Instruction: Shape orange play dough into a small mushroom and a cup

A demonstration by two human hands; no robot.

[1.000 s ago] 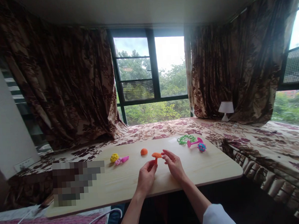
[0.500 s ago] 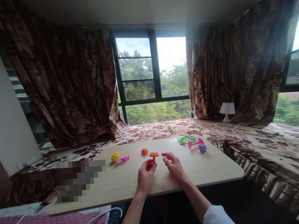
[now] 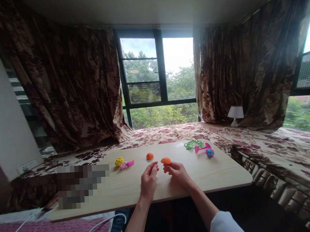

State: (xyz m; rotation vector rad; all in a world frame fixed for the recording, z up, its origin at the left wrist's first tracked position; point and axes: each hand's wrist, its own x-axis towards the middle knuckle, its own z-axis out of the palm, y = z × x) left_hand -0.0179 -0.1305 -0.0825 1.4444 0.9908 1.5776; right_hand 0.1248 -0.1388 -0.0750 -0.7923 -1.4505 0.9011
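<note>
An orange mushroom-shaped toy (image 3: 165, 160) is gripped between the thumb and fingers of my right hand (image 3: 179, 173), just above the table. Its cap tilts, and its stem is partly hidden by the fingers. Just left of it, my left hand (image 3: 148, 182) has its fingers curled and the tips close together, with nothing visible in them. A small gap separates the two hands. Beyond my left hand, an orange dome-shaped piece (image 3: 149, 156) rests on the table.
The pale wooden table (image 3: 212, 178) holds a yellow lumpy toy (image 3: 119, 162) and a pink toy (image 3: 126, 164) at left. A green chain (image 3: 193, 144), a pink dumbbell-shaped piece (image 3: 203, 147) and a blue-pink knobbly ball (image 3: 210, 153) lie at right. A pixelated patch covers the table's left end.
The mushroom-shaped toy has passed from my left hand to my right hand and now tilts. My left hand has let go and moved slightly left.
</note>
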